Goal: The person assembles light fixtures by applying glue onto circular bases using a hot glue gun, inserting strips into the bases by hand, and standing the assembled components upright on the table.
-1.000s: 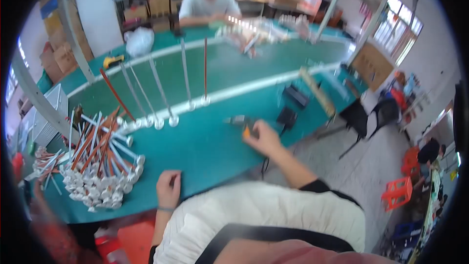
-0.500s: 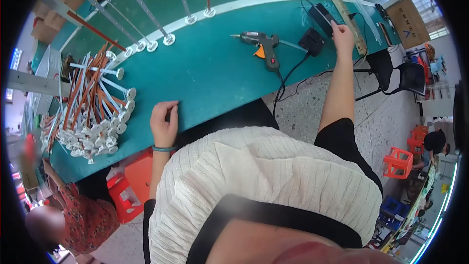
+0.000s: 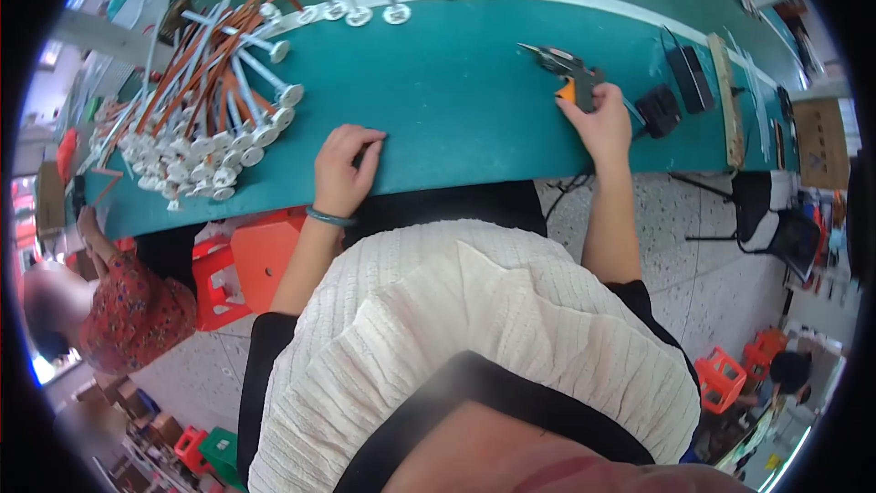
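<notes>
My left hand (image 3: 345, 173) rests at the table's front edge, fingers curled together, with nothing visible in it. My right hand (image 3: 602, 128) grips the handle of a dark glue gun (image 3: 564, 62) with an orange trigger; its nozzle points to the upper left. Just right of that hand lies a black adapter-like block (image 3: 658, 110). To the left is a heap of white round-based pieces (image 3: 196, 160) with grey and brown strips. Several similar pieces (image 3: 396, 14) stand upright in a row along the table's far white strip.
The green table (image 3: 438, 119) spans the view. Farther right lie a black box (image 3: 690, 79), a wooden bar (image 3: 727, 100) and clear strips (image 3: 756, 96). Another person in a red patterned top (image 3: 137, 315) is at lower left, near red stools (image 3: 266, 256). A black chair (image 3: 776, 219) stands at right.
My right hand has left the black box and closed on the glue gun, which it also held a second ago. The view has shifted. My left hand remains curled at the table's edge.
</notes>
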Tool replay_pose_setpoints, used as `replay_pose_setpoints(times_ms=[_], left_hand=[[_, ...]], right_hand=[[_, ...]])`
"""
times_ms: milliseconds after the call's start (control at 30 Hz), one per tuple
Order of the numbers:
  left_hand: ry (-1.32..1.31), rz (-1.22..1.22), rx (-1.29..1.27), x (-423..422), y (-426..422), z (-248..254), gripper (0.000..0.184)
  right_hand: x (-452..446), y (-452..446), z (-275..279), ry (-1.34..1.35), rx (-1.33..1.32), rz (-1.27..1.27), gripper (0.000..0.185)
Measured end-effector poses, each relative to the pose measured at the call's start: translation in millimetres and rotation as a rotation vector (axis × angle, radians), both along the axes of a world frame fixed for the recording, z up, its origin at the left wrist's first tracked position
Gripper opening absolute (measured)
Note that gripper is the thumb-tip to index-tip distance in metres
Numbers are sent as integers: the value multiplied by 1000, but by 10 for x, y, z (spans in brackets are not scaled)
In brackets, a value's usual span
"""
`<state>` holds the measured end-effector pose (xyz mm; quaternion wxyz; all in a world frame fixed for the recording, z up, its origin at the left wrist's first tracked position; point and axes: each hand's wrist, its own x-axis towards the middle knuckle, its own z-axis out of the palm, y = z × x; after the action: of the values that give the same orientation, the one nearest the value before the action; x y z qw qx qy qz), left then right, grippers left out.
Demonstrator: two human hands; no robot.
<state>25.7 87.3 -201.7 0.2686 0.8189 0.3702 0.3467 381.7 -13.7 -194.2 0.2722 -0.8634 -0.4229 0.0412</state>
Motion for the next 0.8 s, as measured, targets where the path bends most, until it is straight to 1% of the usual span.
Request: replay_pose_setpoints(times_ms=[33,100,133,233,267,333,367,400,467,533,633,733,800], left_hand=[[6,0,19,-16,15,3,7],[15,-15,41,-27,22,-11,7],[2,-26,70,-31,30,-25,7],[18,-31,-20,-49,39,-12,7],[-32,-36,-100,-8,72,-5,7],[-127,-42,-269,110,154,50,9],[-145,-91,-288,199,207,123,11],[-162,-137,-305,336,271,274,13],[-206,-249,-213,630,362,514,20],[-249,-380,-87,895,384,707,34],[-226,-494,-119,1190,333,781,47],[-242,-613,-229,1428,262,734,50],[-220,-632,-320,1555,216,686,51]], right_hand=[[64,2,-35,90,38,-24,57],[179,-43,-142,612,396,-19,53],[101,-60,10,767,515,-46,51],[16,-170,169,952,595,8,51],[0,-199,159,960,605,62,52],[-127,-233,252,883,571,101,53],[-192,-248,299,850,549,124,54],[-231,-268,327,797,519,148,56],[-293,-315,386,750,515,186,56],[-322,-378,447,722,516,208,56],[-310,-495,537,714,523,202,56],[-264,-635,590,735,520,170,55],[-180,-718,587,774,528,147,53]])
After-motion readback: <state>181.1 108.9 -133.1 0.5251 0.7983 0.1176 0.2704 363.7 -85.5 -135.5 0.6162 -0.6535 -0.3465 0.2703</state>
